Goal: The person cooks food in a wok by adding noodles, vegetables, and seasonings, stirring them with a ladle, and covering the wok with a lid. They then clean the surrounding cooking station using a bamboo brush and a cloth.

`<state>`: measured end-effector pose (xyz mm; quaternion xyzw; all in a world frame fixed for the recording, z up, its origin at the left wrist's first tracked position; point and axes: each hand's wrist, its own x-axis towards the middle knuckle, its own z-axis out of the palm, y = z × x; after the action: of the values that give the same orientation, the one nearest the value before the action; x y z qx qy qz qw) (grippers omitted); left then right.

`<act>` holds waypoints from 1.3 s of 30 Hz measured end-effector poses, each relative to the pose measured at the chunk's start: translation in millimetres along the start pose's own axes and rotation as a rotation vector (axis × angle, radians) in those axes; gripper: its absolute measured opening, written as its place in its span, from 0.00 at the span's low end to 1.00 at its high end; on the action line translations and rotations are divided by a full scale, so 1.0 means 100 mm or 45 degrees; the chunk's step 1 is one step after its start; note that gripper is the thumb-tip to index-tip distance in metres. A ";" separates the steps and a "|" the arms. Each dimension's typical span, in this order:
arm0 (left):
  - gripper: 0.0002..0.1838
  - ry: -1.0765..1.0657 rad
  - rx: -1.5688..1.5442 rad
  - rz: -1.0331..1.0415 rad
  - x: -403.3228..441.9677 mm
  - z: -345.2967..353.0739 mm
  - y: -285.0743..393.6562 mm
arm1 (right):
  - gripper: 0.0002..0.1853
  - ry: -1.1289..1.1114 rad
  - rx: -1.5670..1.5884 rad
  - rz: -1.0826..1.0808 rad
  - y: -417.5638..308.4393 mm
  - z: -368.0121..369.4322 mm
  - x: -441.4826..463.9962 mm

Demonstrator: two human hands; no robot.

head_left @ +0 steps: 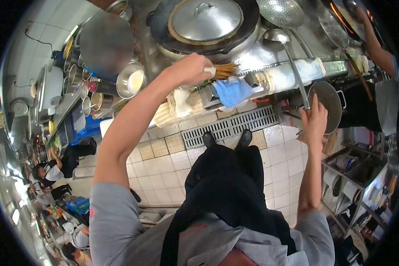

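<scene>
My left hand (pixel 191 71) is closed around the bound end of a bamboo wok brush (pixel 226 70), whose bristles point right, just in front of the wok (pixel 160 37). A domed metal lid (pixel 206 20) sits in the wok. Below the brush, a blue cloth (pixel 232 91) hangs over the counter's front edge. My right hand (pixel 314 120) grips the lower end of a long-handled ladle (pixel 295 68), index finger stretched along the handle. The ladle's bowl rests up on the stove top, beside a perforated strainer (pixel 281 12).
A deep pot (pixel 328 106) stands beside my right hand. Folded towels (pixel 292 76) lie along the counter edge. At left are a steel bowl (pixel 131 80) with pale contents and several containers. Another person's arm (pixel 379 44) works over flames at far right. A floor grate (pixel 230 126) lies by my feet.
</scene>
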<state>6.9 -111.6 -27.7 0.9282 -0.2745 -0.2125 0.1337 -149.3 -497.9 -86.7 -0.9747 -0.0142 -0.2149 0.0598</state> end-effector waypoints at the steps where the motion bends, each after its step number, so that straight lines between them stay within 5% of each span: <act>1: 0.22 0.008 0.007 0.001 -0.03 0.02 -0.05 | 0.31 0.049 0.221 0.073 -0.26 0.02 -0.03; 5: 0.22 -0.002 0.009 0.037 0.03 0.01 -0.07 | 0.22 -0.227 0.712 -0.197 -1.32 0.56 -0.16; 7: 0.22 -0.024 -0.008 0.027 0.01 -0.04 -0.05 | 0.27 -0.360 0.502 -0.480 -1.63 0.90 -0.07; 10: 0.23 -0.030 -0.038 -0.013 -0.08 -0.05 -0.13 | 0.29 -0.400 0.311 -0.497 -1.71 1.17 -0.06; 17: 0.22 -0.067 -0.019 0.014 -0.32 -0.05 -0.56 | 0.31 -0.234 0.290 -0.235 -2.43 1.04 -0.25; 23: 0.21 -0.022 0.012 0.110 -0.35 0.05 -0.71 | 0.36 -0.652 0.472 0.020 -3.67 1.07 -0.27; 27: 0.20 -0.026 0.009 0.121 -0.45 0.00 -0.69 | 0.36 -0.464 0.697 0.029 -3.61 1.31 -0.29; 33: 0.21 -0.055 0.025 0.079 -0.72 -0.10 -0.83 | 0.32 -0.313 1.217 0.150 -3.25 0.73 -0.52; 39: 0.20 -0.129 -0.009 -0.062 -1.04 -0.14 -0.98 | 0.31 -0.467 1.369 0.383 -2.76 0.47 -1.00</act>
<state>-21.5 28.8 -17.5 0.9223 -0.2573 -0.2633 0.1176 -234.7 -218.8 -140.3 -0.8201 0.0070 0.0054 0.5722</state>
